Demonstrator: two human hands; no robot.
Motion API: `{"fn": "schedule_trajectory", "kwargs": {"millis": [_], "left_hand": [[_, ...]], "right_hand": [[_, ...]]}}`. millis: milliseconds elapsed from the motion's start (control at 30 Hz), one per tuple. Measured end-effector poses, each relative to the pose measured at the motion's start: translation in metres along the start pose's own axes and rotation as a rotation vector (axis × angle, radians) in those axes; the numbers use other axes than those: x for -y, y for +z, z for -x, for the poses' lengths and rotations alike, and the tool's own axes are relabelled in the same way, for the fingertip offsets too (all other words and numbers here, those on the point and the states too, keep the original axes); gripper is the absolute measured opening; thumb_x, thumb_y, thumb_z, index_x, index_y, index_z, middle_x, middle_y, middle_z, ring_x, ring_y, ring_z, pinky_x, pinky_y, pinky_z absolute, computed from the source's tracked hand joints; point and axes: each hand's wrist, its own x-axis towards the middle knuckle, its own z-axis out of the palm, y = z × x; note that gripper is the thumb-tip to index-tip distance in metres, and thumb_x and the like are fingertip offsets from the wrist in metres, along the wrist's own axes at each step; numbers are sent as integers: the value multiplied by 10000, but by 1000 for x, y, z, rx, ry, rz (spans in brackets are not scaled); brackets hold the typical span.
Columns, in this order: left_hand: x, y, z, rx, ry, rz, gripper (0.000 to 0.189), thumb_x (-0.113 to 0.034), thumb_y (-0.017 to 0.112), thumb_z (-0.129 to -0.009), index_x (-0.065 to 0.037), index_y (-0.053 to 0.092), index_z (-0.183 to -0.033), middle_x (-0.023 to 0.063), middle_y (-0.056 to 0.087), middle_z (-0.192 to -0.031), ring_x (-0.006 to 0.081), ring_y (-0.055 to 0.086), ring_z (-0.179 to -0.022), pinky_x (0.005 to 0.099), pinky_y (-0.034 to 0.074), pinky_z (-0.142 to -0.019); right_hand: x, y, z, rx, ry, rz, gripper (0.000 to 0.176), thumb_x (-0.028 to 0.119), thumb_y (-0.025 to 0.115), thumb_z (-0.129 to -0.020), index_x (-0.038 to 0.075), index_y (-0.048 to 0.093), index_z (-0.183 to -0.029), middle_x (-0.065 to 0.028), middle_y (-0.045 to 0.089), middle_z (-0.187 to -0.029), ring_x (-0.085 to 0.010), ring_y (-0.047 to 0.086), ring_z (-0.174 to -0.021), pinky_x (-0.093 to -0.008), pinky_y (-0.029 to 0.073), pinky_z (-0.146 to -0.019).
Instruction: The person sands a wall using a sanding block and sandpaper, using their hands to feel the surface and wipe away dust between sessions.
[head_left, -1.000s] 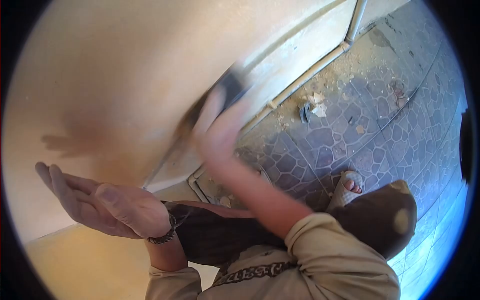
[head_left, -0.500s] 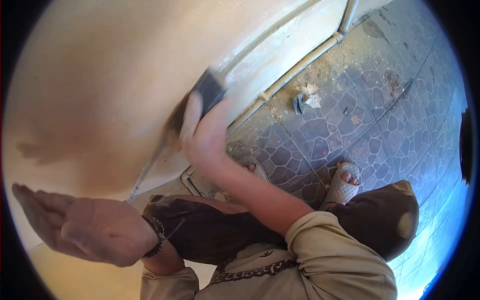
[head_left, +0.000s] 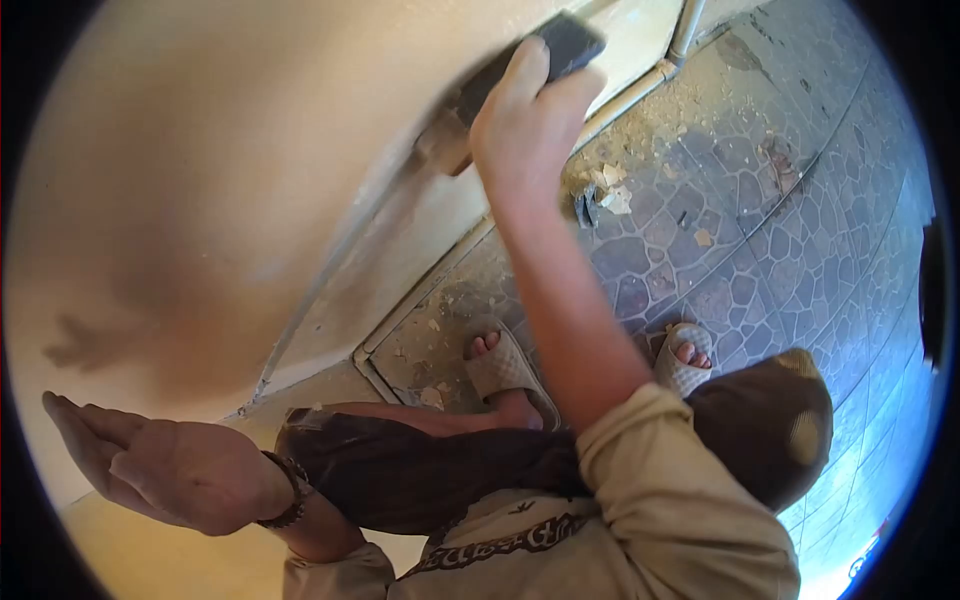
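Observation:
My right hand grips a sanding block, a dark flat block with a brownish end, its fingers wrapped round it. The block lies against the pale wall, along a raised ledge low on the wall; motion blurs it a little. At the lower left my left hand is held out with its fingers extended and nothing in it. A bracelet circles that wrist. The left hand's contact with the wall cannot be made out.
A pipe runs along the foot of the wall. Flakes of debris and dark scraps lie on the stone-patterned floor. My sandalled feet stand near the wall, beside bent knees in dark shorts.
My right hand has slid the sanding block along the wall, up and to the right in the view, away from my body. My left hand has shifted slightly, still open.

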Motion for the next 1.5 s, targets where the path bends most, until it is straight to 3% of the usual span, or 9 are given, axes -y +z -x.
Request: {"fn": "schedule_trajectory", "kwargs": {"millis": [100, 467, 600, 867, 1000, 1100, 1233, 1400, 1500], "left_hand": [[5, -13, 0, 13, 1, 31, 532, -230, 282, -1005, 161, 312, -1364, 294, 328, -1452, 372, 250, -1414, 449, 151, -1195], [15, 0, 10, 73, 50, 16, 461, -164, 339, -995, 155, 351, -1326, 285, 337, -1451, 360, 267, -1406, 469, 196, -1187], [14, 38, 16, 168, 124, 52, 489, -137, 434, -961, 130, 324, -1355, 279, 293, -1480, 372, 241, -1413, 475, 195, -1177], [42, 22, 34, 188, 114, -94, 569, -113, 548, -920, 80, 299, -1394, 274, 208, -1515, 372, 200, -1424, 485, 192, -1161], [39, 35, 36, 234, 175, -171, 593, -144, 560, -921, 60, 296, -1411, 273, 178, -1525, 372, 179, -1429, 493, 186, -1159], [43, 40, 35, 253, 162, -46, 613, -178, 561, -932, 41, 283, -1433, 267, 127, -1545, 388, 140, -1440, 518, 165, -1155], [66, 18, 54, 305, 181, -459, 653, -223, 578, -934, 11, 266, -1458, 258, 57, -1564, 404, 85, -1451, 545, 134, -1151], [50, 44, 56, 292, 196, -484, 670, -288, 562, -942, 2, 261, -1465, 262, 73, -1563, 404, 83, -1452, 547, 121, -1151], [24, 66, 36, 365, 234, -258, 667, -302, 536, -947, 6, 255, -1468, 265, 91, -1558, 403, 92, -1451, 550, 120, -1151]], "right_hand": [[-40, 22, 51, -78, -418, 145, 473, 310, 442, -1000, -129, 387, -1168, -245, 590, -824, -366, 590, -811, -433, 479, -740], [2, -12, -23, 107, -62, 306, 527, 295, 423, -1008, -163, 354, -1258, -284, 608, -925, -443, 603, -743, -450, 501, -673], [-40, 18, 93, 218, -160, -60, 559, 281, 476, -991, -165, 321, -1290, -345, 572, -1021, -487, 596, -803, -474, 493, -694], [45, -17, -68, -80, -244, 50, 449, 352, 486, -991, -95, 464, -1020, -254, 592, -875, -352, 579, -773, -425, 468, -723], [-31, 21, 44, -72, -471, 17, 499, 259, 489, -994, -100, 357, -1314, -283, 584, -1061, -405, 596, -951, -444, 462, -852], [-4, 0, 43, 247, 101, -56, 517, 247, 458, -992, -109, 319, -1340, -376, 557, -1100, -541, 536, -1044, -517, 419, -912], [34, -35, -144, 167, 137, -15, 544, 410, 381, -1004, -115, 414, -1143, -379, 584, -1014, -501, 569, -1033, -496, 453, -877], [3, -5, -31, -60, -260, 14, 588, 344, 432, -996, -100, 290, -1354, -384, 586, -1047, -515, 570, -1023, -522, 445, -882], [9, -14, -12, 151, 2, -8, 588, 371, 391, -1003, -120, 315, -1318, -389, 592, -1011, -525, 588, -962, -548, 449, -857]]}}
